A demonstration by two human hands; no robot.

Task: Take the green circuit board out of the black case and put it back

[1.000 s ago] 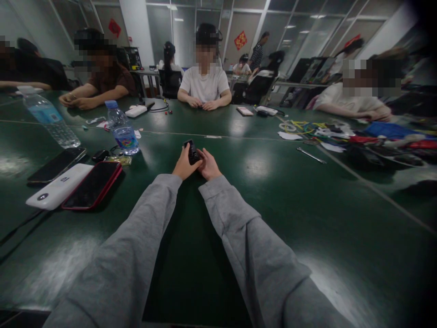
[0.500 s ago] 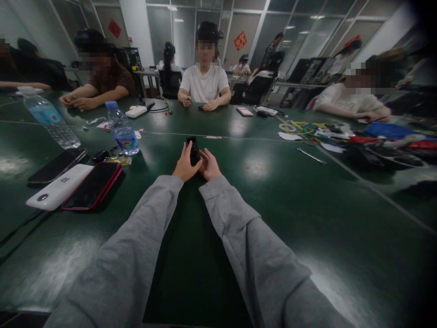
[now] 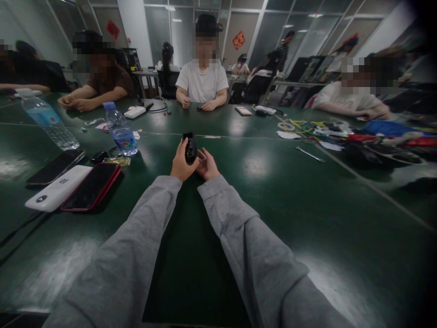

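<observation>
My left hand (image 3: 182,163) is closed around a small black box-shaped device (image 3: 190,146), held tilted above the green table. Its upper face shows a recess, but the exact kind of device cannot be made out. Close against its right side is my right hand (image 3: 207,166), the fingers loosely bent and apart. Some of those fingertips are partly hidden behind the device, so whether they touch it is unclear.
To the left lie a red-cased phone (image 3: 91,187), a white power bank (image 3: 58,187) and a dark phone (image 3: 56,167), near two water bottles (image 3: 121,132). A wrench (image 3: 310,154) and a pile of cables (image 3: 307,130) lie right. People sit across the green table (image 3: 273,200).
My left hand has turned the black device, so its recessed face shows more and it sits slightly higher. My right hand stays beside it, its fingers shifted a little.
</observation>
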